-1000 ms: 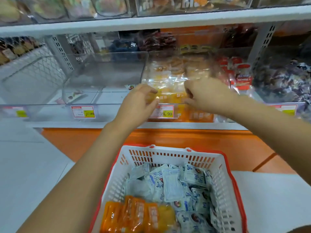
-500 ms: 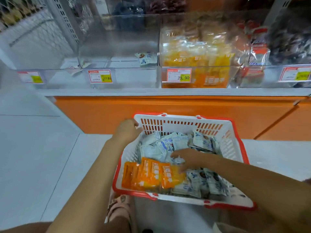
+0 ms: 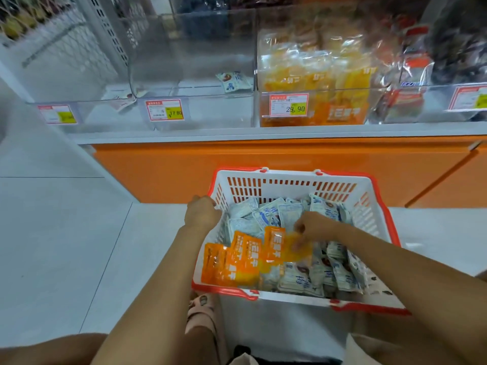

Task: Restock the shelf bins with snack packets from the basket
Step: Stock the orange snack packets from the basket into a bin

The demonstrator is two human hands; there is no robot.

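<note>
basket point(image 3: 290, 173): right hand point(image 3: 313, 227) pinches orange pkt point(image 3: 279, 245), white pkts point(image 3: 313, 275) crowd round.

Basket point(image 3: 290, 177): slotted matt plastic. Orange packets point(image 3: 237, 259): glossy film. Bins point(image 3: 192, 75): clear, glossy plastic.

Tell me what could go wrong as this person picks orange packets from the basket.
The right hand pinches one orange packet by its edge, so it might slip or drag the overlapping orange packets along. The orange-filled bin already looks well stocked; more packets could spill over its front.
</note>
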